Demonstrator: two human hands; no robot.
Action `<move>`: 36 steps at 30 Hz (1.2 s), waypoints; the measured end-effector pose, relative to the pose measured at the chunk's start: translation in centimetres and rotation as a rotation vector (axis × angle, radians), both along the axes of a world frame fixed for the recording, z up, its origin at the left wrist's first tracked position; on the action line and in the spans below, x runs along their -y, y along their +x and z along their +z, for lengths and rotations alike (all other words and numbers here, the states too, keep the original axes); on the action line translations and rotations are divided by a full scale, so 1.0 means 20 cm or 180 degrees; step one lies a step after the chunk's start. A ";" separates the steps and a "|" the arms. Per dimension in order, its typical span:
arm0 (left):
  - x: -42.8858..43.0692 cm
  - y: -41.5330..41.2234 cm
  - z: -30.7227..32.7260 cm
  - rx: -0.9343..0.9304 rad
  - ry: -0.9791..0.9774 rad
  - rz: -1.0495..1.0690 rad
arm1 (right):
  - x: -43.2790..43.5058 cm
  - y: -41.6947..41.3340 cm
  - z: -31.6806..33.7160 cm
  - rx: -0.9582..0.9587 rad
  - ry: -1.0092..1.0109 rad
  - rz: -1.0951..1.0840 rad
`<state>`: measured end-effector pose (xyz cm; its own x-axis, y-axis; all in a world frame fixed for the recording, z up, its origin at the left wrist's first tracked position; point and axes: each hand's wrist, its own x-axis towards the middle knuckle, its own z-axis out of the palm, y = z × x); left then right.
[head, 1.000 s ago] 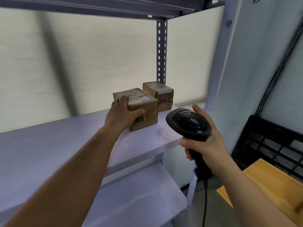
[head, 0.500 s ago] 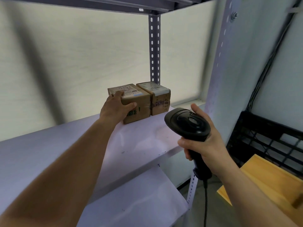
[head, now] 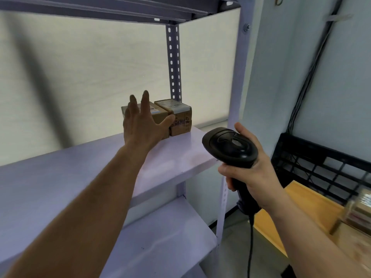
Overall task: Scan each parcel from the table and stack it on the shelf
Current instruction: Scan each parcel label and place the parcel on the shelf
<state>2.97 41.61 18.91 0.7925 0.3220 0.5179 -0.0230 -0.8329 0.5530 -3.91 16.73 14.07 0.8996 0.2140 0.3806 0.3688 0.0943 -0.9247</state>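
Two small brown cardboard parcels stand side by side at the back right of the pale shelf board [head: 80, 177]. The right parcel [head: 178, 117] bears a white label on top. The left parcel [head: 158, 114] is partly hidden behind my left hand [head: 142, 123], which hovers in front of it with fingers spread and straight, gripping nothing. My right hand [head: 251, 175] grips the handle of a black barcode scanner [head: 230, 147] in front of the shelf's right post, its cable hanging down.
A perforated grey upright [head: 173, 63] rises behind the parcels. A lower shelf board [head: 160, 233] lies beneath. To the right stand a black crate [head: 321, 163] and a wooden table [head: 301, 207] with a blurred parcel [head: 359, 209]. Black cables [head: 307, 77] run down the wall.
My left hand pushed the left parcel back against the right one, then let go and opened, fingers lifting off it. The scanner hand stayed about where it was.
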 end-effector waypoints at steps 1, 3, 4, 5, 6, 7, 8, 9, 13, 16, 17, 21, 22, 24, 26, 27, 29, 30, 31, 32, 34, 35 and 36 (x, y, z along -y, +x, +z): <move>0.06 -0.03 0.00 0.0159 0.0017 -0.0074 | 0.04 -0.03 0.00 0.0013 -0.0036 -0.0053; 0.18 -0.09 -0.02 0.0494 0.0059 -0.0252 | 0.12 -0.09 -0.01 0.0036 -0.0122 -0.0162; 0.25 -0.12 -0.03 0.0632 0.0072 -0.0351 | 0.17 -0.12 -0.02 0.0036 -0.0157 -0.0207; 0.32 -0.16 -0.06 0.0727 0.0073 -0.0458 | 0.21 -0.15 -0.03 0.0027 -0.0190 -0.0248; 0.40 -0.19 -0.09 0.0776 0.0057 -0.0569 | 0.26 -0.19 -0.04 0.0016 -0.0214 -0.0289; 0.48 -0.22 -0.12 0.0775 0.0017 -0.0675 | 0.31 -0.22 -0.05 0.0007 -0.0224 -0.0325; 0.55 -0.24 -0.16 0.0746 -0.0029 -0.0770 | 0.36 -0.25 -0.06 0.0002 -0.0225 -0.0357; 0.63 -0.27 -0.21 0.0696 -0.0069 -0.0849 | 0.41 -0.28 -0.08 -0.0003 -0.0218 -0.0390; 0.94 -0.36 -0.41 0.0209 -0.0229 -0.1122 | 0.64 -0.41 -0.15 -0.0082 -0.0137 -0.0612; 1.15 -0.42 -0.55 -0.0069 -0.0238 -0.1361 | 0.82 -0.51 -0.22 -0.0135 -0.0150 -0.0796; 1.22 -0.44 -0.59 -0.0161 -0.0229 -0.1438 | 0.89 -0.54 -0.24 -0.0164 -0.0162 -0.0858; 1.51 -0.51 -0.73 -0.0485 -0.0163 -0.1755 | 1.14 -0.67 -0.30 -0.0151 -0.0182 -0.1165; 1.58 -0.53 -0.75 -0.0533 -0.0157 -0.1832 | 1.19 -0.70 -0.31 -0.0148 -0.0173 -0.1244; 1.72 -0.56 -0.77 -0.0626 -0.0155 -0.1996 | 1.31 -0.76 -0.33 -0.0166 -0.0148 -0.1432; 1.86 -0.60 -0.79 -0.0714 -0.0133 -0.2194 | 1.41 -0.82 -0.34 -0.0162 -0.0110 -0.1580; 1.93 -0.62 -0.79 -0.0772 -0.0101 -0.2290 | 1.46 -0.85 -0.35 -0.0119 -0.0142 -0.1660; 2.06 -0.66 -0.80 -0.0907 -0.0011 -0.2466 | 1.56 -0.91 -0.36 -0.0100 -0.0216 -0.1786; 2.12 -0.68 -0.81 -0.0977 0.0028 -0.2558 | 1.60 -0.94 -0.37 -0.0127 -0.0156 -0.1840; 2.18 -0.69 -0.81 -0.1048 0.0044 -0.2662 | 1.65 -0.97 -0.38 -0.0136 -0.0128 -0.1909; 2.23 -0.70 -0.81 -0.1108 0.0054 -0.2774 | 1.69 -0.99 -0.39 -0.0129 -0.0163 -0.2008; 2.34 -0.72 -0.83 -0.1147 0.0189 -0.3003 | 1.76 -1.04 -0.39 -0.0104 -0.0320 -0.2221; 2.39 -0.73 -0.83 -0.1135 0.0309 -0.3096 | 1.79 -1.05 -0.39 -0.0117 -0.0312 -0.2308; 2.44 -0.74 -0.84 -0.1117 0.0429 -0.3176 | 1.82 -1.07 -0.40 -0.0165 -0.0244 -0.2388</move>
